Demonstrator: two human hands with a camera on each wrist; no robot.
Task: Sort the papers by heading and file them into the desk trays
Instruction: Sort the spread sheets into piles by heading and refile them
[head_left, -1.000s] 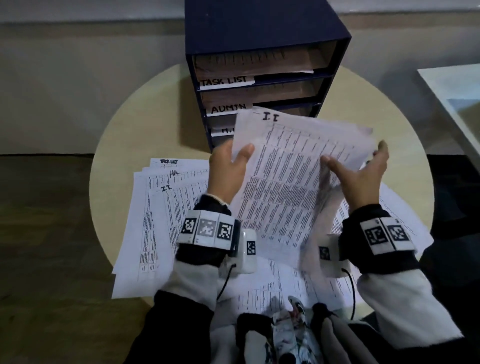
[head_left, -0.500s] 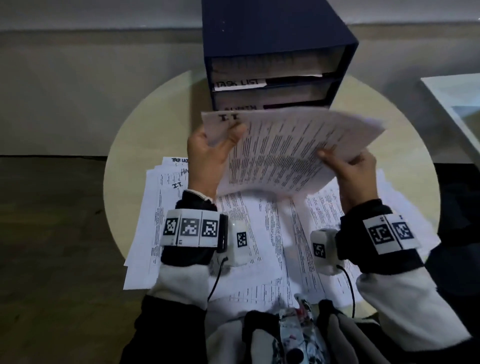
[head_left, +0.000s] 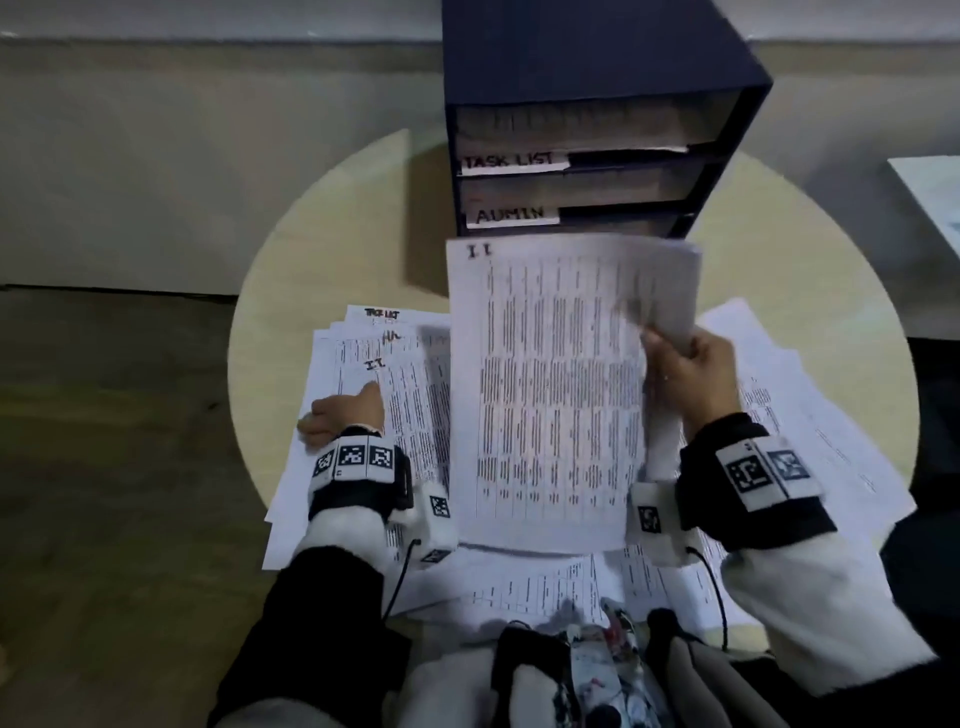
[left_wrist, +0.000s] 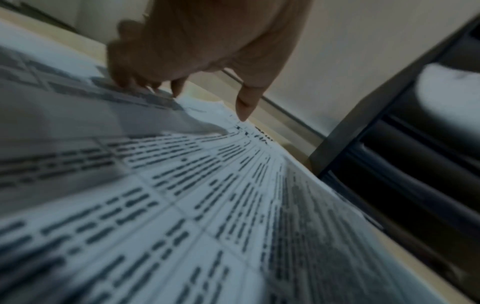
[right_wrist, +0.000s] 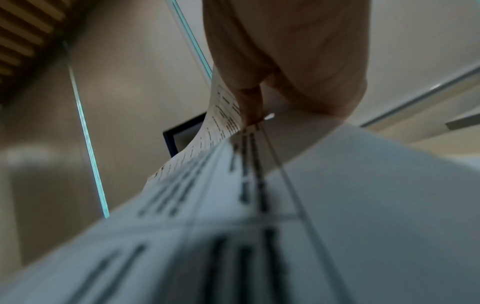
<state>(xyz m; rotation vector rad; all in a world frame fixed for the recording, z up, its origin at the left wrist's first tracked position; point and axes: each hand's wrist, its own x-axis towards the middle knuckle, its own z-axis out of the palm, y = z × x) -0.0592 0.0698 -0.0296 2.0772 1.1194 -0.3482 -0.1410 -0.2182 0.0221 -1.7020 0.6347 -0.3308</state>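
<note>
Head view showed us the sheaf of papers headed "I.T" (head_left: 545, 395) lifted above the round table (head_left: 322, 249), its far edge just in front of the dark blue desk trays (head_left: 597, 67). We held that sheaf by its right edge in our right hand (head_left: 685, 374), thumb on top and fingers curled beneath, pinching it; the right wrist view confirmed the pinch, with the paper (right_wrist: 223, 115) bending away from the thumb (right_wrist: 249, 102). Our left hand (head_left: 345, 415) lay down on the loose papers (head_left: 358, 374) spread over the left of the table, near another sheet headed "I.T"; in the left wrist view its fingertips (left_wrist: 124, 80) touched the printed sheets (left_wrist: 182, 205) with the fingers bent downward and the thumb (left_wrist: 246, 107) pointing at the paper, gripping nothing that we could see. More sheets fanned out to the right (head_left: 810, 415) and along the near edge. On the trays, the labels "TASK LIST" (head_left: 511, 162) and "ADMIN" (head_left: 511, 215) showed on the two upper shelves, each of which held papers; the lower shelves were hidden behind the lifted sheaf.
</note>
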